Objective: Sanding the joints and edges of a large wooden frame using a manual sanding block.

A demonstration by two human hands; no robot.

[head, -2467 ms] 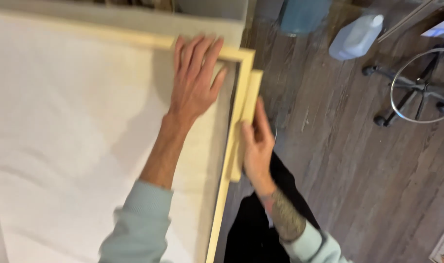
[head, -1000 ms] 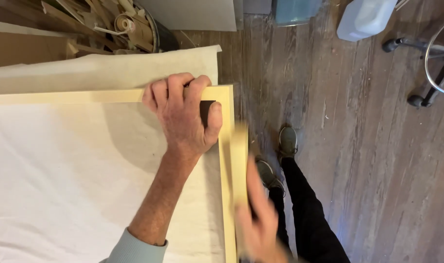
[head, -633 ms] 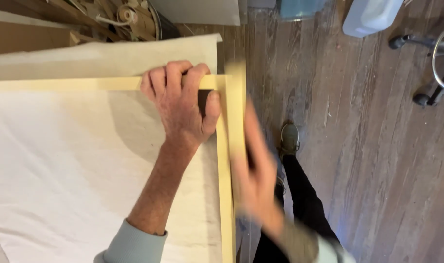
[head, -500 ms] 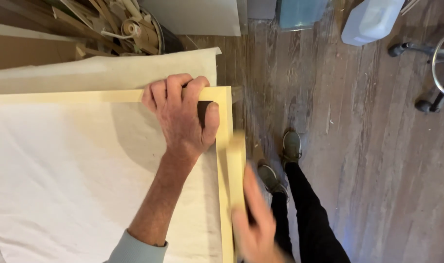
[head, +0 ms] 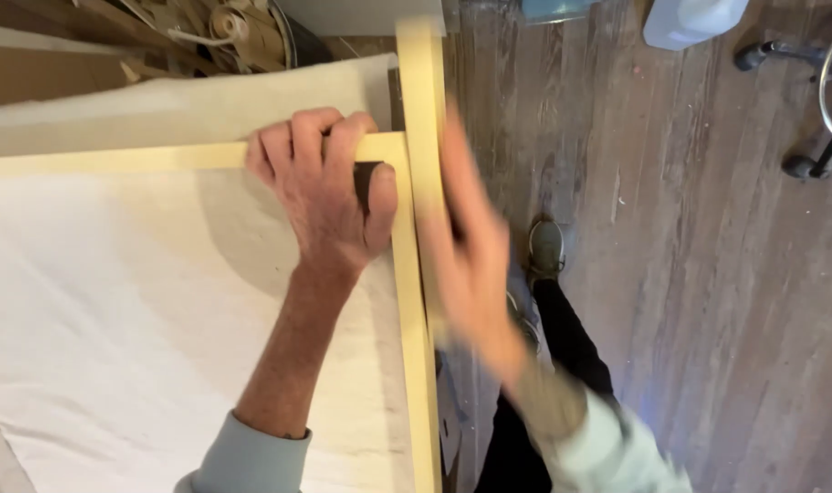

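Note:
A pale wooden frame [head: 115, 157] lies over white cloth [head: 115, 319], with its right bar [head: 418, 393] running toward me. My left hand [head: 329, 196] is clamped over the frame's far right corner, fingers curled over the top bar and thumb inside. A loose pale wooden strip [head: 421, 82] lies flat against the outer side of the right bar and sticks out past the corner. My right hand [head: 470, 246], blurred by motion, presses and holds this strip from the outside.
Grey wood-plank floor [head: 690, 274] lies to the right, with my dark trouser leg and shoe [head: 545, 248] beside the frame. A white plastic jug [head: 694, 20] and a chair base with casters [head: 808, 110] stand at the far right. Wood scraps [head: 224, 27] pile up beyond the frame.
My right hand has pushed the strip away from me along the frame's side, so it now passes the corner. It slid back and forth before. My left hand stays on the corner.

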